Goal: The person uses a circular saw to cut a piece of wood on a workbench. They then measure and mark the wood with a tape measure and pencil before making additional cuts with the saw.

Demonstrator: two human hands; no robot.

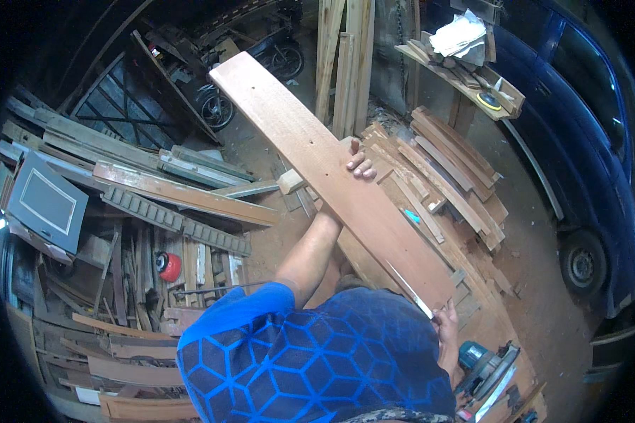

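A long reddish-brown board (296,134) with several small dark holes slants from the upper middle down to the lower right, a pale streak along its lower edge. My left hand (360,164) holds it from beneath, its fingers curled over the far edge, the palm hidden. My right hand (444,323) grips the board's near end. Behind the board lies a bench (487,289) bearing stacked planks (451,183) and a small cyan object (412,216). Just below my right hand sits a teal power tool (483,368) with a dark metal base.
A blue vehicle (600,183) stands at right; a shelf (437,67) holds papers (458,32) and a sanding pad. Upright planks (356,56) and motorbikes (279,60) are behind. Timber piles (155,176), a grey panel (46,201) and a red container (168,266) fill the left.
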